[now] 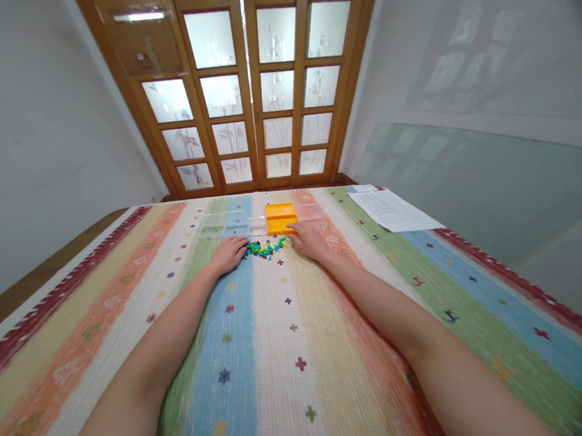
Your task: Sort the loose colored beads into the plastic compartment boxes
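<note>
A loose pile of small colourful pieces (264,249), mostly green, blue, yellow and dark red, lies on the tablecloth between my hands. The pieces are too small to name. My left hand (228,254) rests low on the cloth, fingers stretched out, fingertips at the pile's left edge. On the other side, my right hand (311,241) has its thumb near the pile and a finger at the yellow box's lower right corner, thumb and finger apart. The open yellow box (280,209) lies just beyond the pile and has two parts.
Clear plastic trays (222,225) lie left of the yellow box, and another clear piece (315,215) lies to its right. Printed paper (393,211) is at the far right. The striped tablecloth (275,352) covers the table. Wooden glazed doors (248,68) stand behind.
</note>
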### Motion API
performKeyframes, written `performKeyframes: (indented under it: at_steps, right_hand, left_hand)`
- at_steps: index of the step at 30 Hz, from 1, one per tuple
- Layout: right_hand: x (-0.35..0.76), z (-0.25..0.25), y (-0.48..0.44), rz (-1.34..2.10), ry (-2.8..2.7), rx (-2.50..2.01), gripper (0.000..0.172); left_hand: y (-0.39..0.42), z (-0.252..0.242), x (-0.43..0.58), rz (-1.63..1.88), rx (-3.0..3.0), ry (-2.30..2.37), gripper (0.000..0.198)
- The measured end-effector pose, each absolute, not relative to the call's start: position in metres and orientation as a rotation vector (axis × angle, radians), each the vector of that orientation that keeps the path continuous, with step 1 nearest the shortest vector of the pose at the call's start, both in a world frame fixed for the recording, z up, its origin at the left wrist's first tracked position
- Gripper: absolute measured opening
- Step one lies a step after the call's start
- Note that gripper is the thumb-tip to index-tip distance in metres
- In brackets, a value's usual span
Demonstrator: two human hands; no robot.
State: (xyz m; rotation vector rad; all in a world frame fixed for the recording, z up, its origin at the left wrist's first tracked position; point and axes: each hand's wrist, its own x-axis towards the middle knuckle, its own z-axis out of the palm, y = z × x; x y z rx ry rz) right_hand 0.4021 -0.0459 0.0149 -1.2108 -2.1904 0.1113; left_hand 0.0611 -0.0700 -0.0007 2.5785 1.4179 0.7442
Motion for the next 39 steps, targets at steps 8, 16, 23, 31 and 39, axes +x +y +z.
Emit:
performKeyframes:
  at_steps: [8, 16, 23, 31, 39]
  right_hand:
    - [0.403, 0.012, -0.043, 0.107, -2.189, -1.223, 0.035]
    - [0.403, 0.011, -0.042, 0.100, -2.185, -1.210, 0.035]
    - [0.402, 0.014, -0.044, 0.102, -2.199, -1.218, 0.034]
    - [0.402, 0.015, -0.046, 0.107, -2.181, -1.209, 0.034]
    - [0.402, 0.013, -0.044, 0.093, -2.189, -1.202, 0.033]
  left_hand:
    - [-0.074, 0.005, 0.063, 0.867, 2.485, 1.432, 0.036]
    - [-0.076, 0.009, 0.065, 0.808, 2.587, 1.406, 0.033]
    - [-0.074, 0.007, 0.064, 0.866, 2.513, 1.450, 0.032]
    - [-0.076, 0.010, 0.067, 1.032, 2.343, 1.485, 0.031]
    - [-0.074, 0.009, 0.064, 1.270, 1.977, 1.642, 0.023]
